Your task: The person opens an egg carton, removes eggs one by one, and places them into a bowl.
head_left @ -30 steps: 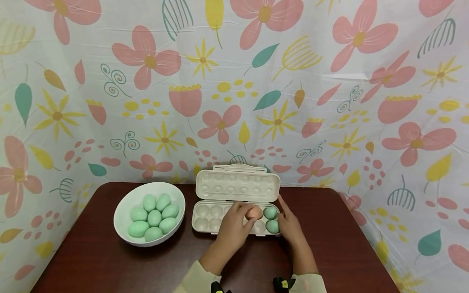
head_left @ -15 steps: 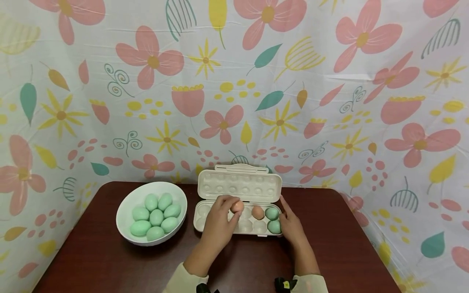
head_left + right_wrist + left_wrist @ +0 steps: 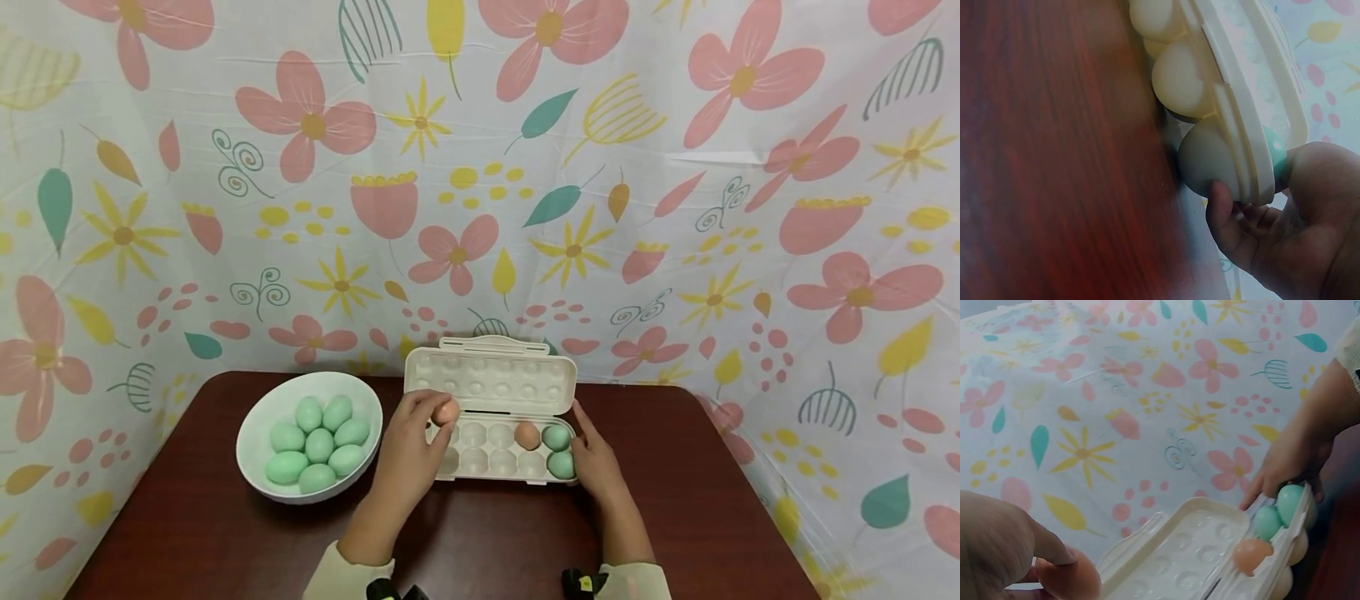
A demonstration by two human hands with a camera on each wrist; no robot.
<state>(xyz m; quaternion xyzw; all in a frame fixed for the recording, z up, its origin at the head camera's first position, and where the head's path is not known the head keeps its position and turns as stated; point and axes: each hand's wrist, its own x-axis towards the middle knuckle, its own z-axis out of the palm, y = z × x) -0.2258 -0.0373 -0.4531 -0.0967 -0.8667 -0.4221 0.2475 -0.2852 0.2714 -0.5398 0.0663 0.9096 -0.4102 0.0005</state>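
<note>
The left hand point(image 3: 408, 450) pinches a brown egg point(image 3: 447, 412) between thumb and fingers, above the left end of the open egg carton point(image 3: 491, 481). Close up in the left wrist view, that egg point(image 3: 1075, 575) is held by the left hand point(image 3: 997, 544). Another brown egg point(image 3: 527, 435) sits in the carton's back row. Beside it, two green eggs point(image 3: 557, 437) point(image 3: 561, 465) fill the right-end cups. The right hand point(image 3: 597, 467) grips the carton's right end; in the right wrist view the right hand's point(image 3: 1316, 225) digits curl round the carton's end point(image 3: 1260, 169).
A white bowl point(image 3: 251, 473) holding several green eggs point(image 3: 318, 446) stands left of the carton on the dark red-brown table point(image 3: 712, 517). The carton's lid point(image 3: 491, 380) leans open at the back, close to the floral cloth point(image 3: 480, 167) behind the table.
The left hand has moved left along the carton with the brown egg. The other brown egg in the back row, covered or blocked earlier, shows fully now. The right hand stays at the carton's end.
</note>
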